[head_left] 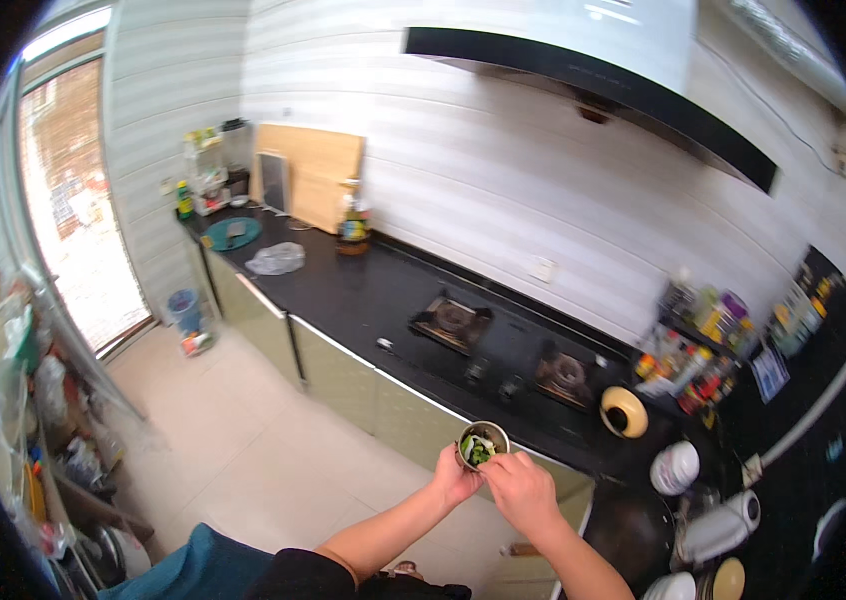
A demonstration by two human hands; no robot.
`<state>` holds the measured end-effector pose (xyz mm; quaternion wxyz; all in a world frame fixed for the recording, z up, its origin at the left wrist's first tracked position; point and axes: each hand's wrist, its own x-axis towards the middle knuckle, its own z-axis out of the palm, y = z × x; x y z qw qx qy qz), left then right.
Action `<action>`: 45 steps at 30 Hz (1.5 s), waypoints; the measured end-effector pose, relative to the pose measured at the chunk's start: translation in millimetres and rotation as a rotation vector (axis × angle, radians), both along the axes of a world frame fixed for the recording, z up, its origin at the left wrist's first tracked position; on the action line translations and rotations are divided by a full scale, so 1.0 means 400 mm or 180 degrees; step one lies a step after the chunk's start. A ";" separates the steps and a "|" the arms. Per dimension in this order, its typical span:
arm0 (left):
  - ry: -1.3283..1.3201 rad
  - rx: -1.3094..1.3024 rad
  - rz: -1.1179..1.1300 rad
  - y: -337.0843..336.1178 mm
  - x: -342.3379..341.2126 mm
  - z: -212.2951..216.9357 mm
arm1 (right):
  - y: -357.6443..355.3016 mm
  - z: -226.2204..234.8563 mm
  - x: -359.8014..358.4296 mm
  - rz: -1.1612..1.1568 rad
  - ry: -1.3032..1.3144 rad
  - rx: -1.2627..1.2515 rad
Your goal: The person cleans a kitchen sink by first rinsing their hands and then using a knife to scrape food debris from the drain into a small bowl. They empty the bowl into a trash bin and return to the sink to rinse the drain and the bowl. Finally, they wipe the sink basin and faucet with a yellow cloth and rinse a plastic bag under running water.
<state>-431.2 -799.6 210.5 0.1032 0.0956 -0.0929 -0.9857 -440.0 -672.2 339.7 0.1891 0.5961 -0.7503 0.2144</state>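
Left hand: fingers curled round the cup's side, closed on it; left hand [458, 478] seems to be the steadying one.
Right hand: fingertips drawn together at the cup's near right rim, hardly open; right hand [523, 490] may pinch something small, cannot tell what.
Cup: held up in front of the body, off the counter's front edge; cup [488, 427] mouth faces the head camera, probably tipped so the inside stays visible.
Cup look: small, round, metallic-looking pale rim.
Greens: inside the cup; greens [479, 448] are dark and bright green pieces with some white bits, loose, not filling it to the brim as far as shows.
Counter: black, running along the wall; counter [343, 290] sits just beyond the hands.
Burners: left burner [454, 318] and right burner [565, 373] set in the counter, under the hood [583, 80], presumably so steam gets drawn off.
Right end: yellow bowl [611, 400], white jar [676, 467], dark wok [628, 540].
Far end: board [318, 180] leaning on the wall, likely to save space; clear bag [275, 258] nearby.
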 end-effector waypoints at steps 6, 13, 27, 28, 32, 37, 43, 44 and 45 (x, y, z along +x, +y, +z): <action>-0.0086 -0.0099 0.1005 -0.383 0.074 0.010 | -0.411 -0.008 -0.040 0.1090 -0.0188 -0.0080; -0.0736 0.0245 0.2233 -0.771 0.224 -0.043 | -0.874 -0.087 0.004 0.2137 -0.0248 -0.0001; -0.0954 0.0268 0.3896 -1.542 0.576 -0.113 | -1.816 -0.187 0.268 0.3745 -0.0486 0.0120; -0.0945 0.0323 0.3992 -1.593 0.601 -0.123 | -1.875 -0.192 0.294 0.3815 -0.0495 0.0114; -0.0984 0.0442 0.4143 -1.824 0.708 -0.144 | -2.112 -0.209 0.396 0.3924 -0.0498 0.0082; -0.1104 0.0521 0.3908 -2.133 0.809 -0.159 | -2.399 -0.229 0.492 0.3754 -0.0500 0.0177; -0.1189 0.0467 0.3570 -2.494 0.870 -0.176 | -2.738 -0.246 0.552 0.3438 -0.0610 0.0111; -0.1167 0.0439 0.3534 -2.551 0.879 -0.181 | -2.796 -0.251 0.556 0.3382 -0.0612 0.0157; -0.1135 0.0432 0.3508 -2.606 0.885 -0.195 | -2.853 -0.263 0.558 0.3336 -0.0606 0.0221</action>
